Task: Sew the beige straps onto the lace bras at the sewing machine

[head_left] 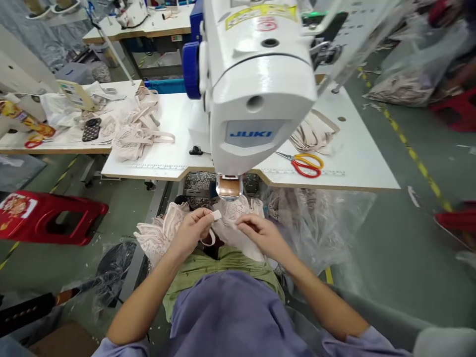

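Note:
In front of the white JUKI sewing machine, my left hand pinches a small white tab between thumb and forefinger. A thin pale strap loop hangs just below it. My right hand is closed in a pinch at the edge of a beige lace bra; its fingertips partly cover what they grip. The bra lies over my lap, below the machine's sewing head. More lace pieces are bunched beside my left forearm.
Red-and-yellow scissors and a stack of beige pieces lie on the right of the white table. A pile of bras sits on the left. Clear plastic hangs below; a red stool stands at left.

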A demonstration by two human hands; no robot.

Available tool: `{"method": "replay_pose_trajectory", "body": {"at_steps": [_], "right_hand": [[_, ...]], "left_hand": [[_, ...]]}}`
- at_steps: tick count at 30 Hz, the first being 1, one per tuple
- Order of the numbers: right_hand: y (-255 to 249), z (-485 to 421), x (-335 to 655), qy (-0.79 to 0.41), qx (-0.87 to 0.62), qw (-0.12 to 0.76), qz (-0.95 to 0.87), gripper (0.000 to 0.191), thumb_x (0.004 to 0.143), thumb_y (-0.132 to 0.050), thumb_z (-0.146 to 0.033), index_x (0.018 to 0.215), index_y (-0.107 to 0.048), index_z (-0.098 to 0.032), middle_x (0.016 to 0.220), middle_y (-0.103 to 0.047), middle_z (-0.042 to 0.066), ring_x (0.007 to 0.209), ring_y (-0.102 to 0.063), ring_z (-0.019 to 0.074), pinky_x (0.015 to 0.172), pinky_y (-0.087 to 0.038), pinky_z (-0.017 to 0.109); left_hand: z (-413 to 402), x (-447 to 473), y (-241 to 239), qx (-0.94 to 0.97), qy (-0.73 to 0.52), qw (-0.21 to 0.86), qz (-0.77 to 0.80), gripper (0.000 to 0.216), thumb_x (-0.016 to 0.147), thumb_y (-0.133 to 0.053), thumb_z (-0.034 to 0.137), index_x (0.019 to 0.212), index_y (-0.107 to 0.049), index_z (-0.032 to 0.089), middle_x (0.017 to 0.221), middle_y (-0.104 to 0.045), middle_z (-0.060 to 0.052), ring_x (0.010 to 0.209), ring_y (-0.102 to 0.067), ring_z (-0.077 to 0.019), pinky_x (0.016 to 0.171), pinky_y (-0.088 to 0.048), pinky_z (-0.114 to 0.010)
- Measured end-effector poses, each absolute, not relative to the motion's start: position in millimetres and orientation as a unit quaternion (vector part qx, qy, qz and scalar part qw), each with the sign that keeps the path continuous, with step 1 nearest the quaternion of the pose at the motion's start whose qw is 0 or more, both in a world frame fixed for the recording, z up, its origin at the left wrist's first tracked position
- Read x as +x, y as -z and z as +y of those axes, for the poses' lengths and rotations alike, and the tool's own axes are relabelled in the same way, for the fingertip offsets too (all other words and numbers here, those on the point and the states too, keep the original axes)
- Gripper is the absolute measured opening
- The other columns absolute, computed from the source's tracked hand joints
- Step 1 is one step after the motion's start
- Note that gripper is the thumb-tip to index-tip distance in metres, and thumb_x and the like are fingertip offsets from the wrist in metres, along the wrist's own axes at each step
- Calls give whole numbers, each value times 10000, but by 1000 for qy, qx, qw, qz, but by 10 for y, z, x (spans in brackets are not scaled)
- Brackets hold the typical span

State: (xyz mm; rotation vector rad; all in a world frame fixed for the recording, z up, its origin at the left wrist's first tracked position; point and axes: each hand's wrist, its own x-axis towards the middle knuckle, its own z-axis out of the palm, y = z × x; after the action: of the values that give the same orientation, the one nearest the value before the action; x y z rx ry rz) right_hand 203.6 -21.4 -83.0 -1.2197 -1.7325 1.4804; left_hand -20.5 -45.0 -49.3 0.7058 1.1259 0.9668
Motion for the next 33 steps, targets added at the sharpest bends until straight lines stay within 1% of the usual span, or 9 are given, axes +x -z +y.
{"method": "replay_pose_trajectory", "body": {"at_steps": [5,10,13,15,18,21,23,27,33], "right_hand": [[582,-57,1896,-533,-422,242,-692,324,917,-588,-474,1075,-705,-216,949,-728,38,770,-613,174,673,-416,286],[561,32,1966,-490,-390,178,-759,196,937,-577,-363,886,-711,-229,806,-703,7,727,-594,166,655,-372,277],[733,68,1992,-476,-418,209,-745,198,949,-534,-345,858,-657,-220,812,-667,11,762,-580,177,692,-384,290],[891,57,1961,-490,-483,285,-667,213,959,-498,-389,879,-598,-219,816,-624,10,766,-559,181,700,-407,298],[1073,-37,1834,-497,-545,382,-556,216,964,-447,-422,896,-515,-229,783,-555,-2,735,-530,179,684,-434,305],[1138,-160,1669,-461,-548,415,-561,187,972,-428,-397,929,-499,-229,820,-583,14,764,-558,183,723,-452,320],[1146,-216,1585,-432,-542,419,-586,175,978,-428,-383,951,-504,-228,850,-609,27,785,-585,186,741,-457,325],[1150,-291,1505,-399,-548,420,-603,158,978,-430,-364,948,-513,-233,839,-632,31,762,-615,190,698,-462,316],[1131,-389,1501,-397,-529,419,-622,165,965,-479,-352,968,-595,-234,864,-695,22,763,-649,179,695,-474,284]], "left_hand": [[-465,-10,361,567,-309,531,549,278,947,-539,373,769,-638,182,680,-588,5,626,-515,-128,576,-373,-235],[-398,-23,443,671,-241,423,559,301,957,-491,348,720,-617,213,611,-550,9,582,-490,-159,568,-348,-263],[-403,-61,602,650,-272,382,597,200,917,-559,358,800,-639,218,765,-624,-44,747,-572,-211,694,-426,-303],[-471,-34,724,585,-324,417,615,190,884,-611,396,856,-653,213,908,-652,-84,929,-589,-254,828,-457,-358],[-632,119,929,510,-333,558,564,289,829,-674,491,786,-684,205,867,-683,-86,926,-629,-278,855,-501,-420],[-716,315,1120,342,-350,743,457,408,787,-691,592,905,-735,203,979,-713,-128,1024,-655,-309,911,-506,-495],[-684,421,1191,263,-372,786,418,548,763,-636,711,987,-733,221,1096,-701,-147,1172,-604,-335,966,-486,-522],[-562,559,1168,164,-440,767,437,513,759,-644,713,997,-736,267,1148,-707,-89,1274,-560,-307,969,-533,-417],[-561,576,1106,164,-497,636,567,320,822,-683,556,918,-732,255,994,-750,-28,1052,-691,-207,813,-588,-252]]}}
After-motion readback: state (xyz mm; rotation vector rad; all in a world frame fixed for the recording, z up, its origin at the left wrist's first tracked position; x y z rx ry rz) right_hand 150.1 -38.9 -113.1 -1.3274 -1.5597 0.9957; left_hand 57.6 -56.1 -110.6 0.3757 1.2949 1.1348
